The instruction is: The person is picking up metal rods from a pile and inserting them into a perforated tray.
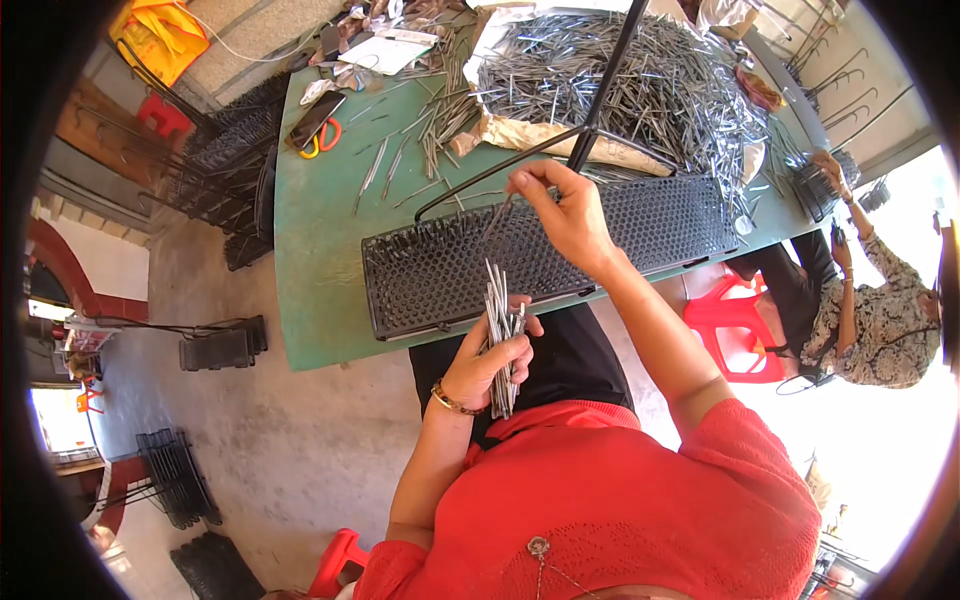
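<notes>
My left hand (487, 368) is closed round a bundle of thin grey metal rods (498, 300), held upright in front of my body. Above it, my right hand (568, 215) pinches one slim rod (496, 222) between thumb and fingertips, its lower end over the rack. A long black rack (640, 232) with rows of round holes lies along the table's near edge. Several rods stand in holes toward its left end. From the rack rises a black metal frame (606, 85), passing just behind my right hand.
On the green table (318, 265), a large heap of metal rods (610, 80) rests on brown paper. A phone (318, 118) and scissors (322, 138) lie at the left. More black racks (225, 345) stand around the floor. At the right, another person (880, 310) sits near a red stool (735, 325).
</notes>
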Motion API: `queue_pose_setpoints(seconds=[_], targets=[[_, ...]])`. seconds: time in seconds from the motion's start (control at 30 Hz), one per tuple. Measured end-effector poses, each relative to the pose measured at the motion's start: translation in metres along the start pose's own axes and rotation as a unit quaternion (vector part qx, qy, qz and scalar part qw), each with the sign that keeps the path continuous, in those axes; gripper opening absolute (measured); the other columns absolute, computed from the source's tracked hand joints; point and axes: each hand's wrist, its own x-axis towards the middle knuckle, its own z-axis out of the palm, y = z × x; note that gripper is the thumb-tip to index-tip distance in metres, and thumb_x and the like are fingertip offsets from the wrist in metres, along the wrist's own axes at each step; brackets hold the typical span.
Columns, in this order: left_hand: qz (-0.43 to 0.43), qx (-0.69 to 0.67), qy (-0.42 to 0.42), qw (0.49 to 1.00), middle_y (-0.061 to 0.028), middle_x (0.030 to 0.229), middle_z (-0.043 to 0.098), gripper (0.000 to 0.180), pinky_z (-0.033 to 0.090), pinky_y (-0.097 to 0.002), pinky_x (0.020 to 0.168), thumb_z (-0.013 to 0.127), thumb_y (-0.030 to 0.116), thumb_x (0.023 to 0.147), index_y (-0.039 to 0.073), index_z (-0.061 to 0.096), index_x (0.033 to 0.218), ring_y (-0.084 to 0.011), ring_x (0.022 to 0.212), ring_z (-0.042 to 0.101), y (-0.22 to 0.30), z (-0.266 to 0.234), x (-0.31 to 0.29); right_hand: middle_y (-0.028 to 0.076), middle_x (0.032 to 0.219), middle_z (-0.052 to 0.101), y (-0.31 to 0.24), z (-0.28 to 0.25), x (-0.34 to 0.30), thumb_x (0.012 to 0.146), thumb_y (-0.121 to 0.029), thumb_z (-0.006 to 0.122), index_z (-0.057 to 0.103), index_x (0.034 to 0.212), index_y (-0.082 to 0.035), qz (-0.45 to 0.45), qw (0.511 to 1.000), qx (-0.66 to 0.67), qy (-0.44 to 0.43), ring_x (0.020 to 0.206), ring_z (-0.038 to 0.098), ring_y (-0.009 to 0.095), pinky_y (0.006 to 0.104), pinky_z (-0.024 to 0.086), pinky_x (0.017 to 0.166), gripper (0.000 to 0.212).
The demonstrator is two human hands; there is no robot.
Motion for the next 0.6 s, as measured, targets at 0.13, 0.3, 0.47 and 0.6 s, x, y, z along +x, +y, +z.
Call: queue_pose_setpoints(seconds=[0.13,0.3,0.47,0.6], targets=[[0.006,-0.002,0.006,1.0,-0.0098,0.105,0.051,0.052,0.039,-0.0218,0.049,0.054,0.002,0.084,0.007,0.035,0.133,-0.0087,0.065,0.046,-0.004,-0.004,-0.001,0.01,0.084,0.066,0.017,0.006,0.006,0.088,-0.012,0.058,0.063,0.091,0.0,-0.116,0.977,-0.171,0.048,0.079,0.062,0.022,0.0332,0.047,0.073,0.013],[0.041,-0.035,-0.013,0.998,-0.0105,0.104,0.05,0.052,0.041,-0.0236,0.049,0.053,0.001,0.082,0.007,0.037,0.131,-0.0097,0.063,0.046,0.002,-0.001,-0.009,0.01,0.083,0.063,0.023,0.013,0.004,0.082,-0.009,0.062,0.063,0.089,-0.003,-0.19,0.956,-0.223,0.015,0.077,0.058,0.029,0.0374,0.041,0.073,0.009],[0.068,-0.052,-0.029,0.996,-0.0102,0.106,0.05,0.054,0.039,-0.0215,0.046,0.055,0.002,0.083,0.008,0.035,0.133,-0.0097,0.062,0.045,0.006,0.001,-0.014,0.007,0.09,0.063,0.029,0.022,-0.002,0.078,-0.009,0.065,0.065,0.088,-0.004,-0.258,0.921,-0.292,-0.017,0.077,0.056,0.025,0.0353,0.041,0.072,0.012],[0.077,-0.055,-0.029,0.995,-0.0087,0.104,0.048,0.054,0.038,-0.0202,0.043,0.056,0.002,0.084,0.01,0.036,0.133,-0.0083,0.059,0.043,0.009,0.008,-0.016,0.005,0.098,0.064,0.033,0.02,-0.008,0.082,-0.016,0.065,0.067,0.091,-0.003,-0.252,0.925,-0.284,0.021,0.081,0.058,0.02,0.0342,0.045,0.073,0.016]])
